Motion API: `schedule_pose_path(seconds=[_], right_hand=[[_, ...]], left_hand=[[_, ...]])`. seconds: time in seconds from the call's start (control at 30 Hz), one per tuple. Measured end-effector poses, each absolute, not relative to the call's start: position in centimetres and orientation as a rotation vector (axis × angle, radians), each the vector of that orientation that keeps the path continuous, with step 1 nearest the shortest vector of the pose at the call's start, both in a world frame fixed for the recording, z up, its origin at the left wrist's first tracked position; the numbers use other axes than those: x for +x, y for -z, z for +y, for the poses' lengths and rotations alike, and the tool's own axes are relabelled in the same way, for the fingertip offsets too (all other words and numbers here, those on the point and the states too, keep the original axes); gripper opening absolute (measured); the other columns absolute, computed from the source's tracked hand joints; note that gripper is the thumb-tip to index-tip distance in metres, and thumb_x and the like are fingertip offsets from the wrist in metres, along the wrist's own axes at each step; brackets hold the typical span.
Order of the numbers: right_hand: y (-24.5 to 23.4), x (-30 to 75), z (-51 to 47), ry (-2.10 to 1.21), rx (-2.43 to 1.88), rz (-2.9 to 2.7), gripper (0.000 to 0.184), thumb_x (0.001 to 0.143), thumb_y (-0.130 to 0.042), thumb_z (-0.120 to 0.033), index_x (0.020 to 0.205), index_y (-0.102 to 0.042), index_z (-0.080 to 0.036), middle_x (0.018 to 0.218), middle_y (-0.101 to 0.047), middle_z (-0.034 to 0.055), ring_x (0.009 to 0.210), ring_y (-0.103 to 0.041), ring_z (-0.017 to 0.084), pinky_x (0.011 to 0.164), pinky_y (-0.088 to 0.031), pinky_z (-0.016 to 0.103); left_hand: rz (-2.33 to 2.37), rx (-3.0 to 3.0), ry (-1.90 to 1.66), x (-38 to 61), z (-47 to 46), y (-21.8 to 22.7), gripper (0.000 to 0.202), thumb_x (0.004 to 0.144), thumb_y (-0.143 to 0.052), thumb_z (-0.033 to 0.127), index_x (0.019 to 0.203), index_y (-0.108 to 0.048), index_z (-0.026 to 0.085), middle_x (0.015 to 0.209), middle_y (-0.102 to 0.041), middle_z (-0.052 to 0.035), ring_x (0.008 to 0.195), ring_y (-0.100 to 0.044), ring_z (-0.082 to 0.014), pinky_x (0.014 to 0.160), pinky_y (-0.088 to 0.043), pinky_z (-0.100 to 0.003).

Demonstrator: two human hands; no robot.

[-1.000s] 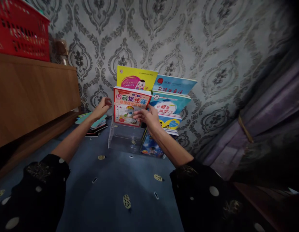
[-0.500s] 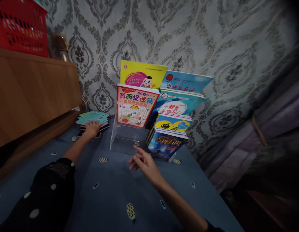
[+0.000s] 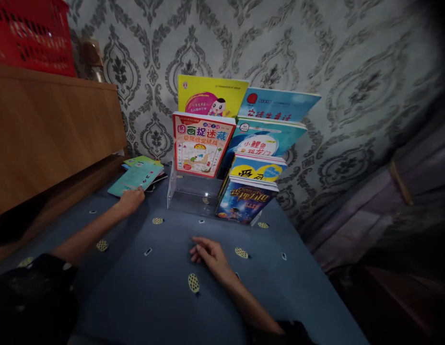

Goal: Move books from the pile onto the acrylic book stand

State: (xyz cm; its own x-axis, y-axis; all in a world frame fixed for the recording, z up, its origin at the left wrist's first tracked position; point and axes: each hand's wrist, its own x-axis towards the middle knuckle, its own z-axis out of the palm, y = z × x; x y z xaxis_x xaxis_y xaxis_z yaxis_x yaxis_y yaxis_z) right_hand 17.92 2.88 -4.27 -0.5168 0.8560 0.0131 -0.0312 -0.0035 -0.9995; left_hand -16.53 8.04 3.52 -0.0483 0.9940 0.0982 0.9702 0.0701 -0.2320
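My left hand (image 3: 132, 200) grips the near corner of a teal book (image 3: 135, 178), which lies tilted across the top of a small pile of books (image 3: 159, 181). Over the blue cloth in front of the rack, my right hand (image 3: 210, 256) holds nothing, its fingers loosely bent and apart. A clear acrylic book rack (image 3: 193, 199) stands ahead. In its left half, a red-bordered picture book (image 3: 201, 148) leans before a yellow book (image 3: 211, 96). On the right, several books stand in steps, with a dark blue book (image 3: 244, 201) frontmost.
A wooden cabinet (image 3: 53, 139) borders the left side and carries a red plastic basket (image 3: 35, 43) and a jar-like object (image 3: 93, 57). Patterned wallpaper (image 3: 150, 72) rises behind the rack. A pale curtain (image 3: 369, 225) hangs to the right of the cloth-covered table (image 3: 165, 287).
My left hand has drawn the teal book toward me and turned it on the pile. My right hand has moved back from the rack. The view has tilted slightly down.
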Motion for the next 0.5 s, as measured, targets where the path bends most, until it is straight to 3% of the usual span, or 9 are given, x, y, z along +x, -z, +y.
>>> schedule_pose_path(seconds=[0.2, 0.27, 0.4, 0.5], right_hand=[[4.1, 18.1, 2.9, -1.598, -0.805, -1.627, 0.048, 0.082, -0.069, -0.057, 0.110, -0.070, -0.018, 0.082, -0.074, 0.0056, 0.066, -0.069, 0.016, 0.062, -0.051, 0.030], [4.1, 18.2, 2.9, -1.578, -0.792, -1.640, 0.046, 0.083, -0.068, -0.055, 0.110, -0.070, -0.018, 0.083, -0.074, 0.0057, 0.066, -0.069, 0.016, 0.062, -0.051, 0.030], [4.2, 18.1, 2.8, -1.561, -0.768, -1.658, 0.043, 0.084, -0.066, -0.053, 0.109, -0.070, -0.018, 0.082, -0.073, 0.0055, 0.066, -0.069, 0.016, 0.062, -0.051, 0.029], [4.3, 18.0, 2.9, -1.569, -0.762, -1.657, 0.044, 0.083, -0.067, -0.054, 0.108, -0.069, -0.018, 0.082, -0.073, 0.0050, 0.065, -0.069, 0.015, 0.060, -0.051, 0.028]], left_hand=[[-1.937, -2.246, -0.423, -12.5, -2.2, -3.1, 0.034, 0.083, -0.047, -0.005, 0.104, -0.071, 0.005, 0.097, -0.073, -0.0227, 0.093, -0.073, -0.0338, 0.089, -0.053, -0.048], [-1.860, -2.359, -0.455, -11.5, -3.9, -3.7, 0.030, 0.086, -0.050, 0.001, 0.105, -0.071, 0.010, 0.099, -0.073, -0.0194, 0.094, -0.072, -0.0330, 0.087, -0.053, -0.046], [-2.024, -2.353, -0.305, -12.4, -2.7, -5.5, 0.025, 0.096, -0.051, 0.033, 0.111, -0.069, 0.022, 0.104, -0.073, -0.0111, 0.101, -0.069, -0.0292, 0.083, -0.051, -0.037], [-2.237, -2.086, -0.115, -15.0, 0.6, -5.8, 0.035, 0.098, -0.042, 0.036, 0.122, -0.063, 0.022, 0.125, -0.066, -0.0121, 0.113, -0.063, -0.0291, 0.088, -0.050, -0.036]])
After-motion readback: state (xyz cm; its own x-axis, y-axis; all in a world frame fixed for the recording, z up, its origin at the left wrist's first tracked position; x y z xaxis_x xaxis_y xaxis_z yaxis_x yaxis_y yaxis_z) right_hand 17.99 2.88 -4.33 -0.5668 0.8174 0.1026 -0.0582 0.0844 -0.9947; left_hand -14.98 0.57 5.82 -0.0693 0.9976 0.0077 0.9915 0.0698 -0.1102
